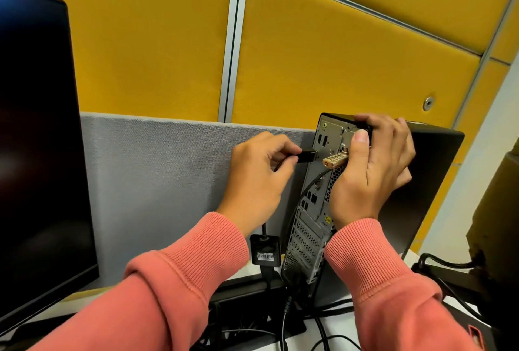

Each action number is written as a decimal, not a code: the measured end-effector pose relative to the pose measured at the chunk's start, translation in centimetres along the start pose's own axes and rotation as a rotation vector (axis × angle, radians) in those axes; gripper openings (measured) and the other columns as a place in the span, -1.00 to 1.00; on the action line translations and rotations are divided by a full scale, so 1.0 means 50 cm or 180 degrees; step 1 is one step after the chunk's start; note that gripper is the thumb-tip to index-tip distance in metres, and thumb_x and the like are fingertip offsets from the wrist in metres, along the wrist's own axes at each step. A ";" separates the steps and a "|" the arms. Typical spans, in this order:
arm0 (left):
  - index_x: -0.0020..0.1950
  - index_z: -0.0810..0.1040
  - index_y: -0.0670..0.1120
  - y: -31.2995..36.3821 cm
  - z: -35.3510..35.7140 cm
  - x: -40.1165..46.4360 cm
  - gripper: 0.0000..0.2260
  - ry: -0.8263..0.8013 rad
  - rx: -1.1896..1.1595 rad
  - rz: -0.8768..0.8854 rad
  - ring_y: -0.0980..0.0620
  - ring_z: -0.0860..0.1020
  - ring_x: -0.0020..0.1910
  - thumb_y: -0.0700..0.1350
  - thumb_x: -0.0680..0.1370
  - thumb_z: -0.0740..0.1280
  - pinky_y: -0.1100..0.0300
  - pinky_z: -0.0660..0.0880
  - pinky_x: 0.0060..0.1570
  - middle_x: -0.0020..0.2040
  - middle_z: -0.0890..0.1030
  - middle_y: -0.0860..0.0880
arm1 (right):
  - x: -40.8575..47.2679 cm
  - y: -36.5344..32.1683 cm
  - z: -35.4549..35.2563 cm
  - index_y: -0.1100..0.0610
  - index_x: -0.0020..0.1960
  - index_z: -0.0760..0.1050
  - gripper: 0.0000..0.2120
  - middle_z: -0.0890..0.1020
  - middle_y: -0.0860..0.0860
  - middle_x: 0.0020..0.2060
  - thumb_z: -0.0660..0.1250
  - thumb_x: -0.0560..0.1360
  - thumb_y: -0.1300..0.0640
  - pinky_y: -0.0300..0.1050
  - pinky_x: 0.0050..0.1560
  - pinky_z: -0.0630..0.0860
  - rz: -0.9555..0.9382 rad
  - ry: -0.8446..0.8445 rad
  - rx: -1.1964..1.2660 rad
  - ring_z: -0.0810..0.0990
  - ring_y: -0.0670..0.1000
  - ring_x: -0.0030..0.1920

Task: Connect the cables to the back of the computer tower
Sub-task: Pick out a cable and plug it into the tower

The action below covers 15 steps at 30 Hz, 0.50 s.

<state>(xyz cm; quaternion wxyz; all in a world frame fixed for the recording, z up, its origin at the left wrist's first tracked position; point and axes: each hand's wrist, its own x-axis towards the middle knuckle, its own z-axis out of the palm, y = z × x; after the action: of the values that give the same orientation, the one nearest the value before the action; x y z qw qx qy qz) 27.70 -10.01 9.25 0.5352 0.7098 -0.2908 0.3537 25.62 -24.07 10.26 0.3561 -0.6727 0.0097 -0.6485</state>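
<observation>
Seating a plug: it should enter square to its port while the tower [429, 179], upright on the desk, is braced. Left hand [258, 179] pinches the black plug [391, 156] at the upper rear panel; right hand [370, 171] clasps the tower's top rear edge.

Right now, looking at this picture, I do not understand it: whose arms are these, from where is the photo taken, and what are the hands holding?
No robot here: the camera sits on a person's head and looks down at that person's own arms in pink ribbed sleeves. The left hand pinches a flat black cable plug and brings it to the metal back panel of the black computer tower. The right hand grips the tower's top rear edge, beside a small brass padlock. A dark flat monitor stands at left; loose black cables lie on the white desk.
</observation>
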 end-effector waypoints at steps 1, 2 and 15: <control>-0.03 0.72 -0.10 0.001 0.000 0.000 -0.89 -0.0003 0.0149 0.0152 0.14 0.60 -0.14 -0.29 0.52 0.48 0.39 0.51 -0.11 -0.13 0.65 0.05 | 0.000 0.000 0.000 -0.04 0.21 0.51 -0.72 0.46 -0.16 0.32 0.09 0.61 0.02 0.25 0.41 0.13 0.0000 -0.0001 -0.0003 0.19 -0.08 0.53; -0.01 0.71 -0.09 0.001 0.001 0.000 -0.89 0.0006 0.0262 0.0261 0.15 0.60 -0.13 -0.27 0.52 0.47 0.34 0.53 -0.08 -0.12 0.64 0.06 | 0.000 0.001 0.000 -0.04 0.21 0.51 -0.72 0.46 -0.16 0.31 0.09 0.61 0.02 0.25 0.41 0.13 0.0000 -0.0001 -0.0007 0.19 -0.08 0.53; 0.05 0.74 -0.07 0.000 0.022 -0.014 -0.84 0.0278 -0.0833 -0.0761 0.10 0.72 -0.10 -0.26 0.51 0.50 0.09 0.66 0.06 -0.08 0.74 0.02 | 0.001 -0.001 0.000 -0.06 0.20 0.50 -0.74 0.46 -0.17 0.31 0.10 0.62 0.04 0.26 0.41 0.13 0.0006 -0.0009 -0.0039 0.19 -0.08 0.53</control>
<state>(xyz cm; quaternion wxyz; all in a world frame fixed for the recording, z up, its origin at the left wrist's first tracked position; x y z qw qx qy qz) 27.52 -11.04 8.49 0.6734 0.6476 -0.2244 0.2773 25.60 -24.06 10.31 0.3527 -0.6758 0.0138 -0.6471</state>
